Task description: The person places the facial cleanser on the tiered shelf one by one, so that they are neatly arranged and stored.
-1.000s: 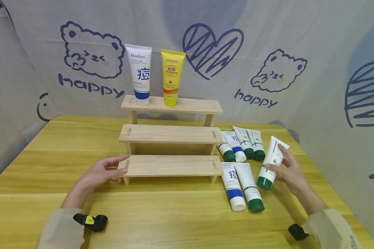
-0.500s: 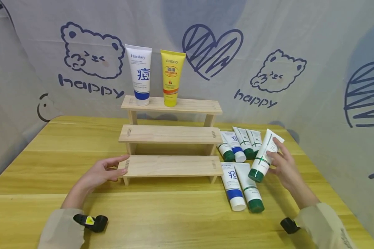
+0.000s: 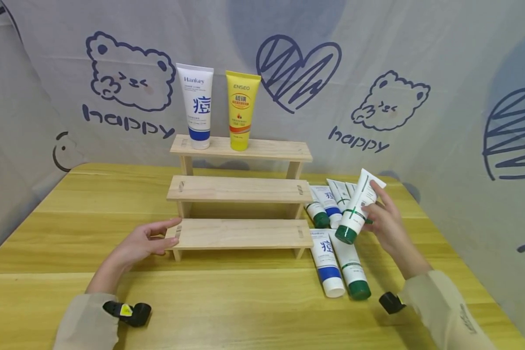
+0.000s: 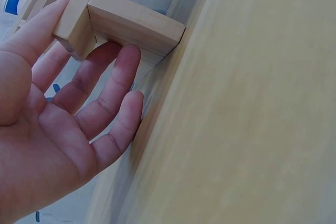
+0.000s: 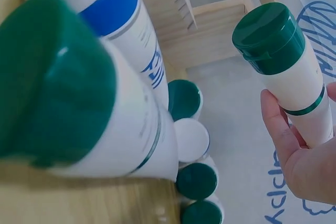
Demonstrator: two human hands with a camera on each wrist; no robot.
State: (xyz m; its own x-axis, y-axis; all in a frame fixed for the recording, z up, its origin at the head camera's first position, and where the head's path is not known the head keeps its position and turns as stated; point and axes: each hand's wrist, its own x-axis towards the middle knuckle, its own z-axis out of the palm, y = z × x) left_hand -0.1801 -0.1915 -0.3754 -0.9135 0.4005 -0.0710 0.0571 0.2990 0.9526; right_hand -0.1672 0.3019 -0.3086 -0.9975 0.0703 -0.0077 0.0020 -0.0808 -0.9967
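In the head view my right hand [image 3: 387,221] grips a white tube with a green cap [image 3: 356,206], held tilted with its cap down and to the left, above the other tubes. The right wrist view shows the fingers around the white body of this tube [image 5: 307,98], below its cap. My left hand [image 3: 142,245] holds the left end of the lowest step of a three-step wooden stand [image 3: 240,233]. Thumb and fingers lie on either side of the board [image 4: 79,19] in the left wrist view. A white-and-blue tube [image 3: 197,107] and a yellow tube [image 3: 243,109] stand on the top step.
A blue-banded white tube [image 3: 325,260] and a green-capped tube [image 3: 352,270] lie on the table right of the stand. Several more tubes [image 3: 325,194] lie behind them, partly covered by the held one. A printed cloth [image 3: 302,29] hangs behind the table.
My right hand has moved left and slightly away from me with the green-capped tube, from the table's right side to over the lying tubes. The left hand has stayed at the stand.
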